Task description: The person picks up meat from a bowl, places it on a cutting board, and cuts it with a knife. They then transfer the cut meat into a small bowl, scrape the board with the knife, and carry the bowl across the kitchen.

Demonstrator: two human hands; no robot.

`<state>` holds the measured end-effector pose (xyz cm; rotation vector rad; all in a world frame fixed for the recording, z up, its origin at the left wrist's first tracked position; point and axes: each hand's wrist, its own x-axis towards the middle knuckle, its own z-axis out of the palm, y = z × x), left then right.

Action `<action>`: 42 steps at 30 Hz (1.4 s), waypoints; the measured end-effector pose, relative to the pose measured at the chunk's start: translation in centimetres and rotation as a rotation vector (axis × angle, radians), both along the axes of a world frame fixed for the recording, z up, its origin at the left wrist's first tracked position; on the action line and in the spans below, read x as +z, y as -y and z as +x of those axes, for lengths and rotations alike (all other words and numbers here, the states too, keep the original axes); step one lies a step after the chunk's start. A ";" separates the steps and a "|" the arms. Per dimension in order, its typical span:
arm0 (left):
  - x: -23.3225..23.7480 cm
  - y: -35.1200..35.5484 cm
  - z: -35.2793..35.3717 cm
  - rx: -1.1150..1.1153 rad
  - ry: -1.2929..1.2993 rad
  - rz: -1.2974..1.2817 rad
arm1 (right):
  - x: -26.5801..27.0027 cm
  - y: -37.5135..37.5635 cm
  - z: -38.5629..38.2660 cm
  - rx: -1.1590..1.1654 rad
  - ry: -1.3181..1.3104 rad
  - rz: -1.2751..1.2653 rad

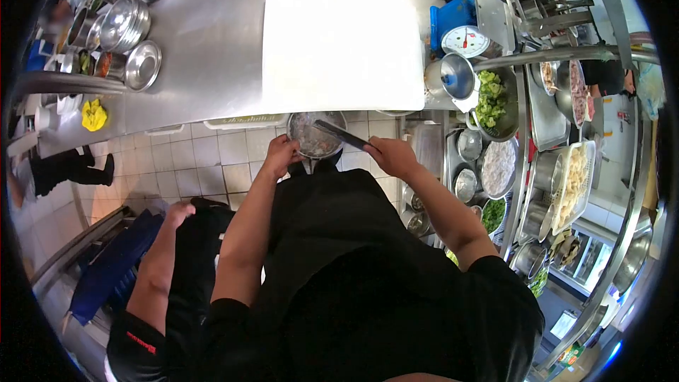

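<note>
A round metal bowl point(318, 154) with pale, wet-looking food in it is held in front of my body, just below the near edge of the steel counter. Closed on its left rim is my left hand point(283, 153). My right hand point(393, 156) grips one end of a long, dark, flat tool point(343, 133); its other end reaches over the bowl's opening. The exact kind of tool does not show. Beyond the bowl lies a large white cutting board point(339, 56) on the steel counter point(205, 35).
Stacked metal bowls point(124, 25), a lid-like bowl point(143, 66) and a yellow cloth point(93, 114) sit left. At right are a dial scale point(465, 41), a metal pot point(456, 76), chopped greens point(491, 102) and food-filled shelves. A co-worker's arm point(157, 262) is close on my left.
</note>
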<state>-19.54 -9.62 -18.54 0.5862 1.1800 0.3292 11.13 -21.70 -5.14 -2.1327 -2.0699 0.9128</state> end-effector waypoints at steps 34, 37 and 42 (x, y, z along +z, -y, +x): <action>0.8 1.2 -3.5 0.087 0.055 -0.113 | 1.7 5.5 -2.3 -0.720 -0.891 -0.099; 1.7 1.6 -3.6 0.107 0.074 -0.111 | 0.9 3.9 -2.3 -0.696 -0.880 -0.194; 2.8 3.0 -3.6 0.173 0.059 -0.085 | -1.2 2.9 -1.6 -0.406 -0.680 -0.019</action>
